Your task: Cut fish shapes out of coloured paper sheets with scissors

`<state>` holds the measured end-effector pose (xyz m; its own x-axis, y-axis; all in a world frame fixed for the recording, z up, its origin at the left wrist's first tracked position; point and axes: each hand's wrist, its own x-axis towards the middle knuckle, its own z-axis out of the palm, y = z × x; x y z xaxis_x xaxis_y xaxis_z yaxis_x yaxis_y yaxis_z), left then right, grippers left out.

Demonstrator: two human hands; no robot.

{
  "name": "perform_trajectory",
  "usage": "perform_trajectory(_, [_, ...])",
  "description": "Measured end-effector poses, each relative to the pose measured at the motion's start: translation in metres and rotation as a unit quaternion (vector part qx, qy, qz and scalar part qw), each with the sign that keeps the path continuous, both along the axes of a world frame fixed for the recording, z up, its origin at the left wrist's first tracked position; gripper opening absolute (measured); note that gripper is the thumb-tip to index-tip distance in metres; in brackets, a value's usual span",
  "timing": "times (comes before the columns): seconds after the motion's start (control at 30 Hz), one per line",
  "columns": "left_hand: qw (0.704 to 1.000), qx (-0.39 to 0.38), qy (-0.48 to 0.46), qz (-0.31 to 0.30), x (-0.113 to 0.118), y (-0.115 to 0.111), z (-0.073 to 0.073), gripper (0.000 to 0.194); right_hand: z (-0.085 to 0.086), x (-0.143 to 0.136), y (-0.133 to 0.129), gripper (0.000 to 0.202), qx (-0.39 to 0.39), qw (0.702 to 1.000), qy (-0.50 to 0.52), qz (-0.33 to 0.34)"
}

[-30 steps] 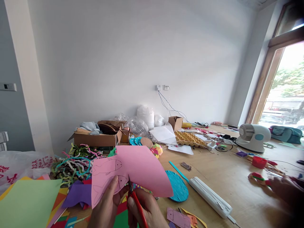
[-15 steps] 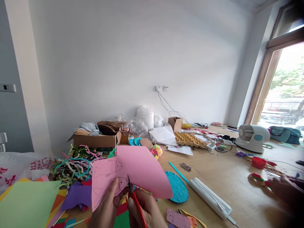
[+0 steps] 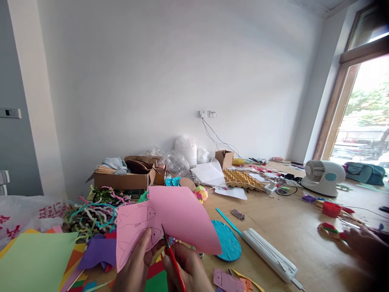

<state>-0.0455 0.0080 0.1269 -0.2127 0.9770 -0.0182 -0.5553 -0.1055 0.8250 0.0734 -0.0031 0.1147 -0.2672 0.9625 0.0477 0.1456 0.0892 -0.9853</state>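
Observation:
My left hand (image 3: 138, 259) pinches a sheet of pink paper (image 3: 182, 217) by its lower edge, thumb on top. Two fish outlines (image 3: 141, 215) are drawn in pencil on the left part of the sheet. My right hand (image 3: 190, 265) is closed around red-handled scissors (image 3: 174, 263). Their dark blades lie at the paper just right of the lower fish's head. Below my right hand, a small cut piece of pinkish-purple paper with a fish drawing (image 3: 226, 280) lies on the table.
Coloured paper sheets (image 3: 36, 259) and tangled pipe cleaners (image 3: 91, 215) lie left. A blue disc (image 3: 226, 241) and white power strip (image 3: 269, 253) lie right. Beyond are an egg tray (image 3: 243, 179), a fan (image 3: 323, 178) and another person's hand (image 3: 364, 243). A cardboard box (image 3: 121, 180) stands behind.
The pink sheet and the scissors have shifted very slightly to the left. Both hands keep the same grip.

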Motion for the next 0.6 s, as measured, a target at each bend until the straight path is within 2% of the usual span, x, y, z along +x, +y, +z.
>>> perform_trajectory(0.2, [0.999,-0.018,-0.01,-0.041,-0.002,0.005,-0.018,0.031,-0.003,-0.002,-0.001,0.062,-0.006,0.997,0.071,0.004])
perform_trajectory(0.33, [0.999,-0.026,-0.002,-0.045,0.0,0.005,-0.021,0.036,-0.007,-0.003,0.001,0.06,-0.013,0.995,0.103,0.006])
perform_trajectory(0.47, [0.997,-0.047,0.02,-0.058,-0.004,0.008,-0.024,0.037,-0.01,-0.003,0.004,0.06,-0.002,0.996,0.091,-0.01])
perform_trajectory(0.6, [0.996,-0.06,0.06,-0.043,-0.018,0.015,-0.042,0.037,-0.01,-0.003,0.004,0.06,-0.005,0.996,0.089,-0.015])
